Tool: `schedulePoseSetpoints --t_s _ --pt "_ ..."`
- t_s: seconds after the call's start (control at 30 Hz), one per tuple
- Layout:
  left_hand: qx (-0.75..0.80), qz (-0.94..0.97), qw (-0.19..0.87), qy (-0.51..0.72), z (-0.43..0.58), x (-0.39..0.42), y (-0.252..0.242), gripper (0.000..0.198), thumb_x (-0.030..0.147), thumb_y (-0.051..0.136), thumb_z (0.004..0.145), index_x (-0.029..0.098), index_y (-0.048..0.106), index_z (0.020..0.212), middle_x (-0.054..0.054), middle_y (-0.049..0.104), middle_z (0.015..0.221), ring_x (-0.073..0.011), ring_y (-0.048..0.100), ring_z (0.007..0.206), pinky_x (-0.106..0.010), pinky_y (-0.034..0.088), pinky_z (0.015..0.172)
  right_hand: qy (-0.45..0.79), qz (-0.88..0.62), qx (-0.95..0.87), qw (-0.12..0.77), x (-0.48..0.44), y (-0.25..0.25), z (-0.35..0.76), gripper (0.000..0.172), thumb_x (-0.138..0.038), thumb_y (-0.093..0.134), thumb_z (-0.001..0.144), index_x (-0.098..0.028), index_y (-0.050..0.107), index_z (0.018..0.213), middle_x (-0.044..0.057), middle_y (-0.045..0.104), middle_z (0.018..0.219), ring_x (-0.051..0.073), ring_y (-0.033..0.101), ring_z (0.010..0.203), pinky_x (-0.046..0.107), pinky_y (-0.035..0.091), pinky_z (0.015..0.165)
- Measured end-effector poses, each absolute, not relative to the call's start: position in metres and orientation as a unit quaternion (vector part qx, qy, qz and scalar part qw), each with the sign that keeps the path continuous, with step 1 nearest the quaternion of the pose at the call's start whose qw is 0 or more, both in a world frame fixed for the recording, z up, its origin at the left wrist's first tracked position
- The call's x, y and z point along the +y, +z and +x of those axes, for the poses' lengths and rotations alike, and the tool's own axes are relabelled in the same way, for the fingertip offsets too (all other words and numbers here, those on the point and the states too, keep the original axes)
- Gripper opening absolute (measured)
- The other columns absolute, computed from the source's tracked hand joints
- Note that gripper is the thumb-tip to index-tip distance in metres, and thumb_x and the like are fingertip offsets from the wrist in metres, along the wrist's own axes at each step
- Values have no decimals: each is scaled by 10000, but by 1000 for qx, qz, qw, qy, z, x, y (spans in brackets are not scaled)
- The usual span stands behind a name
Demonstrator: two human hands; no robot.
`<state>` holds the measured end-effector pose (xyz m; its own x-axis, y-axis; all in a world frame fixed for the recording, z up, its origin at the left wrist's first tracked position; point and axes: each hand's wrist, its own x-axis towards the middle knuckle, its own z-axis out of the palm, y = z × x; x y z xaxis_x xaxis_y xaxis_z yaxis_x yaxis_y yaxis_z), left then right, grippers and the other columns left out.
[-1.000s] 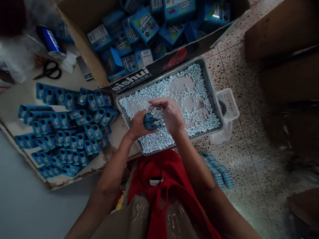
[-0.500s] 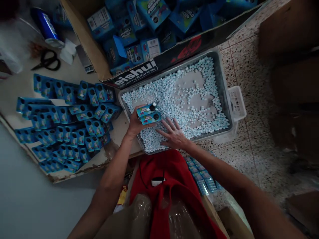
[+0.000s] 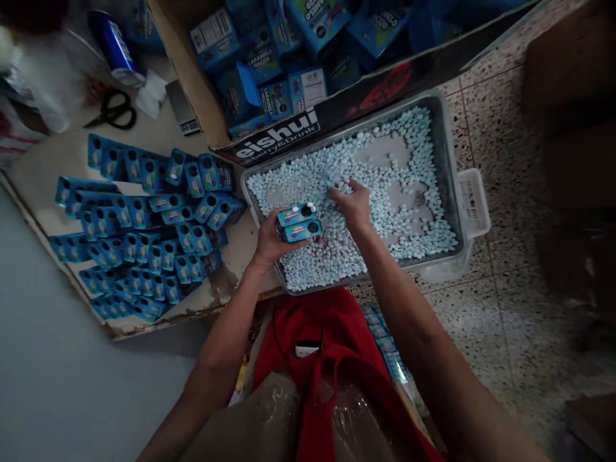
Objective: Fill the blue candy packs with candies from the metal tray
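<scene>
My left hand grips two small blue candy boxes side by side over the tray. Each box shows a round dark hole in its top, and a few white candies lie on the upper one. Pale blue and white candies cover much of the grey tray. Over the middle of the tray is my right hand, its fingers curled together around some candies; the exact amount is hidden.
Rows of blue candy boxes stand on the table at left. Behind the tray, a large cardboard carton holds more blue boxes. Scissors, a blue can and a clear plastic container are around.
My right hand has gone from spread fingers near the tray's front edge to curled fingers farther in, among the candies. My left hand still holds the two boxes. The view has shifted slightly.
</scene>
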<state>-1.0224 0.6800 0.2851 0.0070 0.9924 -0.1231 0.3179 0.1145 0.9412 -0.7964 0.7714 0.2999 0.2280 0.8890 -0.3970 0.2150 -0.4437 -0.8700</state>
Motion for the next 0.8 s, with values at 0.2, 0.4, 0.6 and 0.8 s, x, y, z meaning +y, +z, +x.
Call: schedulePoseSetpoints --t_s 0.2,0.4,0.6,0.8 --pt "587 655 369 301 -1023 685 297 790 411 967 633 228 613 1314 -95 730 1253 -328 719 1160 -498 592 1033 671 -468 -225 528 751 365 -829 298 -453 787 779 -267 622 943 4 700 1004 176 684 890 319 562 810" --pt "599 650 356 304 -1018 686 296 815 411 980 622 210 603 1316 -91 735 1245 -323 717 1160 -463 586 1026 610 -433 -326 577 737 386 -850 391 -619 572 913 -260 641 775 50 686 943 249 685 1023 468 538 1047" --pt "595 640 381 302 -1026 688 295 842 457 1003 587 228 620 1302 -91 727 1282 -323 702 1213 -467 565 1085 593 -413 -404 561 729 387 -842 384 -613 562 936 -262 669 821 43 750 1051 276 675 1218 557 410 1241" --pt "544 559 471 412 -1035 686 288 907 667 967 586 229 624 1302 -79 727 1269 -326 717 1182 -502 586 1057 523 -508 -610 310 704 362 -791 493 -500 698 889 -300 641 1336 67 506 1665 328 412 1592 605 366 1290"
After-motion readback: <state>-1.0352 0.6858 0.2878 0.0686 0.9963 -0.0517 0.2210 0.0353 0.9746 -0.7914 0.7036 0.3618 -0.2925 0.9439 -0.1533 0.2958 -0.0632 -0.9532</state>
